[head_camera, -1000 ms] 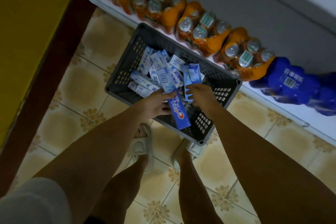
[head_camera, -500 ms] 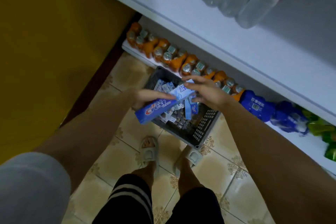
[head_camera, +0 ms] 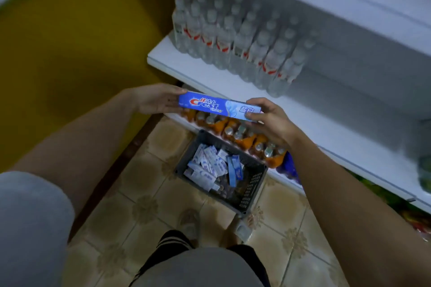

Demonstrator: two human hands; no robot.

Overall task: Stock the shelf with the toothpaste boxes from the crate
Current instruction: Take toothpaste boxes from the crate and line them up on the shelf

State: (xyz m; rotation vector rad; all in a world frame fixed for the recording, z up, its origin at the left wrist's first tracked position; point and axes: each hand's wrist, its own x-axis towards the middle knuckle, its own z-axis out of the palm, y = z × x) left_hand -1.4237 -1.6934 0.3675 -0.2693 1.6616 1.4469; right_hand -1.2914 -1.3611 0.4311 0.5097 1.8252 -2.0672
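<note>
Half a second ago I saw the toothpaste box low over the crate, tilted; now I see it raised level in front of the white shelf's front edge, so I judge the pick is done and placing comes next.

Taking the toothpaste box (head_camera: 219, 106) as my landmark and reading left to right: at its left end, the left hand (head_camera: 158, 100) holds it, thumb over the top edge and fingers under it. The box itself is a long, thin, glossy blue carton with sharp corners and a red-and-white logo. At its right end, the right hand (head_camera: 268, 119) grips it, fingers curled round the end.

Above and beyond the box stands the shelf (head_camera: 233, 81), flat, smooth and white, carrying clear plastic water bottles (head_camera: 235, 37) in shrink-wrap. Just below the box, orange drink bottles (head_camera: 235, 133) lie in a row. Further below, on patterned floor tiles, sits the crate (head_camera: 251, 191), dark perforated plastic, with more pale cartons (head_camera: 210, 168) jumbled inside.
</note>
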